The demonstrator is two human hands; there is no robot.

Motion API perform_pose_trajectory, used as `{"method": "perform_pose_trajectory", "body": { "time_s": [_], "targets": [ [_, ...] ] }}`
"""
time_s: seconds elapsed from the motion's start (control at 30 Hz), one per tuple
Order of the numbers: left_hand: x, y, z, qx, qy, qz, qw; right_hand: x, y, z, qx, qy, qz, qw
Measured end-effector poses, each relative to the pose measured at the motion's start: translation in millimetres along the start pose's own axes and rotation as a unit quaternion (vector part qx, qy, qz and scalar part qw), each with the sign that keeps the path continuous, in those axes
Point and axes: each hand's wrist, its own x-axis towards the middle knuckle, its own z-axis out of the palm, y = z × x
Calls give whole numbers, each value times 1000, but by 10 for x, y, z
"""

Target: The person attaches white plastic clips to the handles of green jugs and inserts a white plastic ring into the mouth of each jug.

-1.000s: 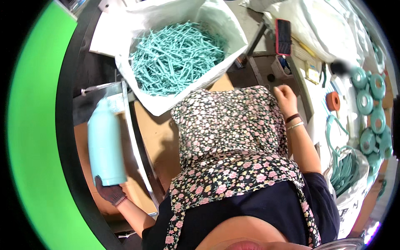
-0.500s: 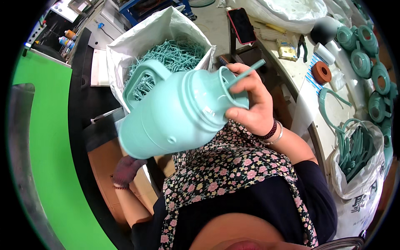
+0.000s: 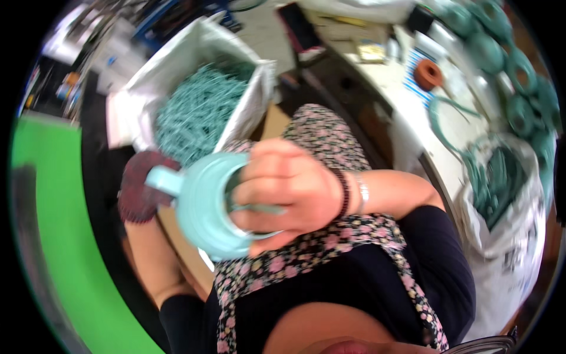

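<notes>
Head view — motion blur on hands and jug. Glossy teal plastic jug (image 3: 203, 215), round-shouldered, between both hands by the floral apron (image 3: 327, 133); base hidden. Right hand (image 3: 289, 192), bare, covers its mouth: fingers curled together, can't tell if clamped on rim or thin teal strip (image 3: 268, 208). Left hand (image 3: 140, 186), dark red glove, at the handle (image 3: 165, 180) — fingers obscured, grip can't be told. White sack (image 3: 141, 97) holds tangled teal strips (image 3: 197, 112).

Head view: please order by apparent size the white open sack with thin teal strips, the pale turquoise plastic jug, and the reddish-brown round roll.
1. White open sack
2. Pale turquoise plastic jug, partly covered by the bare right hand
3. Reddish-brown round roll
Nearness to the camera may enlarge the jug.
</notes>
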Motion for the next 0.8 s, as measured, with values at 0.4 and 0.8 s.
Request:
{"method": "perform_pose_trajectory", "body": {
  "time_s": [0.4, 0.8],
  "targets": [
    [89, -161, -121, 51, 217, -2, 975, -514, 287, -851, -161, -19, 170, 972],
    [536, -258, -351, -119, 546, -86, 825, -2702, 58, -3423, -646, -137, 563, 497]
  ]
}}
